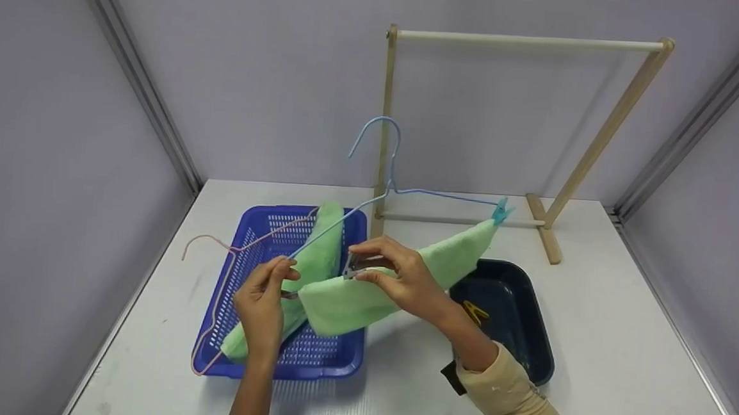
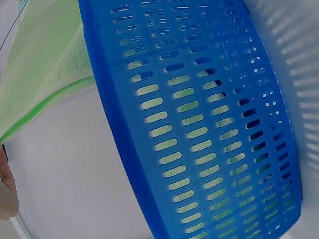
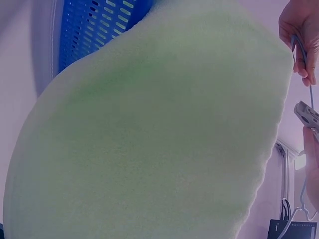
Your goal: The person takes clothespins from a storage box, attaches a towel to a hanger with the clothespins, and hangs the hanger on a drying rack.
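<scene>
My left hand (image 1: 264,297) pinches the left end of a light-blue wire hanger (image 1: 415,191), held up over the basket. A pale green towel (image 1: 353,309) hangs along the hanger's lower side, its far right corner fixed by a teal clothespin (image 1: 502,211). Between thumb and fingers, my right hand (image 1: 406,283) holds a grey clothespin (image 1: 351,267) right at the towel's upper edge. In the right wrist view, the towel (image 3: 149,124) fills most of the picture, with the grey clothespin (image 3: 306,115) below my left hand (image 3: 301,35).
Under the hands stands a blue perforated basket (image 1: 354,354) with a second green towel (image 1: 322,249) on a pink hanger (image 1: 204,239). On the right, a dark tray (image 1: 544,346) contains a yellow clothespin (image 1: 475,313). Behind rises a wooden rack (image 1: 605,129) with a white bar.
</scene>
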A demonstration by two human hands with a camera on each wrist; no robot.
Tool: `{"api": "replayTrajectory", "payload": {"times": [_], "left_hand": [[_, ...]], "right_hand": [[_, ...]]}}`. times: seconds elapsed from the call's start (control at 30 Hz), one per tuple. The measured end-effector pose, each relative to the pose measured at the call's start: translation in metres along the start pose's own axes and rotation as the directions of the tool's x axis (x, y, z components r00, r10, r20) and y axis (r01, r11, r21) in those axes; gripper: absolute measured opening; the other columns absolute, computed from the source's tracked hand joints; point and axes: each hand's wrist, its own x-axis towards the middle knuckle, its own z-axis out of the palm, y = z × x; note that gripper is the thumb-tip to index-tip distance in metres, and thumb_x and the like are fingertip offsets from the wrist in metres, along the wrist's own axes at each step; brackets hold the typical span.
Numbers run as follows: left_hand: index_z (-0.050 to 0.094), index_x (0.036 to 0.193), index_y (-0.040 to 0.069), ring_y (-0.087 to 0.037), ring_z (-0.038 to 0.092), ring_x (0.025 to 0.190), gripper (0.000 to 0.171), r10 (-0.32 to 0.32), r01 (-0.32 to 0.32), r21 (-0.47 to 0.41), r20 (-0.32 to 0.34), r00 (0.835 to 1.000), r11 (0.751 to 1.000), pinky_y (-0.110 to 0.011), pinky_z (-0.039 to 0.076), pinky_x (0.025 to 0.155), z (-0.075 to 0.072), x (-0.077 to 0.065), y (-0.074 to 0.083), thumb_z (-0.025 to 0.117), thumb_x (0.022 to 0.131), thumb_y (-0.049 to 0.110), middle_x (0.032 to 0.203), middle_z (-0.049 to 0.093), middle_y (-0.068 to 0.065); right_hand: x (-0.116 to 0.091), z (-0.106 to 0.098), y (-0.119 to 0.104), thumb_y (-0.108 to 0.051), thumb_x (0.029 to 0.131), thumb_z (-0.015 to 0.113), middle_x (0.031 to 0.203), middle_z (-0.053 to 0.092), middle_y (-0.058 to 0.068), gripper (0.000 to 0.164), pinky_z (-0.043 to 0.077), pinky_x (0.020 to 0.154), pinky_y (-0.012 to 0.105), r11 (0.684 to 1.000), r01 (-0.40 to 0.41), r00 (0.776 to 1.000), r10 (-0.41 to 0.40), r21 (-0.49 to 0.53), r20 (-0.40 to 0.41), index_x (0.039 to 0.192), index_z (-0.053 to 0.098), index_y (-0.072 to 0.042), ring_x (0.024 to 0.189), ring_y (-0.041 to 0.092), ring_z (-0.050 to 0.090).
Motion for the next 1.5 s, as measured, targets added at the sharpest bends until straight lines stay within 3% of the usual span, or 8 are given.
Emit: {"api": "replayTrajectory", "payload": {"times": [0.27,0.77,0.9,1.03,1.5], "left_hand": [[0.062,0.091,-0.016,-0.012,0.061,0.067,0.013,0.018,-0.018,0.001,0.003,1.000,1.000,-0.023,0.051,0.048,0.000,0.001,0.000,0.053,0.089,-0.007,0.071,0.062,-0.020],[0.062,0.091,-0.016,-0.012,0.061,0.067,0.013,0.042,-0.042,-0.005,0.018,0.999,0.999,-0.024,0.051,0.047,-0.001,0.001,-0.002,0.052,0.090,-0.008,0.072,0.061,-0.020],[0.062,0.091,-0.016,-0.013,0.061,0.067,0.013,0.036,-0.036,0.000,0.015,0.999,0.999,-0.023,0.051,0.048,-0.001,0.001,-0.003,0.053,0.090,-0.008,0.071,0.062,-0.018],[0.063,0.092,-0.015,-0.014,0.061,0.068,0.013,0.040,-0.040,-0.006,0.018,0.999,0.999,-0.022,0.051,0.048,-0.003,0.001,-0.013,0.053,0.090,-0.007,0.072,0.062,-0.013],[0.063,0.090,-0.016,-0.012,0.061,0.067,0.013,0.022,-0.022,0.016,0.008,1.000,1.000,-0.023,0.050,0.048,-0.001,0.001,-0.002,0.053,0.090,-0.007,0.071,0.062,-0.016]], "right_hand": [[0.007,0.003,-0.017,0.012,0.080,0.061,0.103,0.055,0.023,0.032,0.051,0.078,0.043,1.000,0.020,1.000,-0.020,-0.002,-0.001,0.111,0.053,0.012,0.093,0.033,0.059],[0.013,0.014,-0.027,0.009,0.082,0.061,0.101,0.056,0.020,0.029,0.052,0.078,0.038,1.000,0.023,1.000,-0.023,-0.006,0.021,0.110,0.054,0.011,0.091,0.030,0.059],[0.011,0.019,-0.011,0.007,0.082,0.062,0.102,0.056,0.017,0.030,0.052,0.079,0.036,1.000,0.029,0.999,-0.030,0.002,0.023,0.111,0.055,0.008,0.092,0.027,0.059],[0.008,0.023,0.003,0.002,0.084,0.062,0.105,0.056,0.013,0.031,0.051,0.080,0.032,0.999,0.034,0.999,-0.034,0.010,0.027,0.114,0.055,0.004,0.095,0.022,0.059],[0.012,0.036,0.004,0.010,0.081,0.062,0.099,0.055,0.018,0.031,0.052,0.078,0.038,0.997,0.055,0.998,-0.057,0.053,0.032,0.111,0.055,0.008,0.092,0.027,0.059]]}}
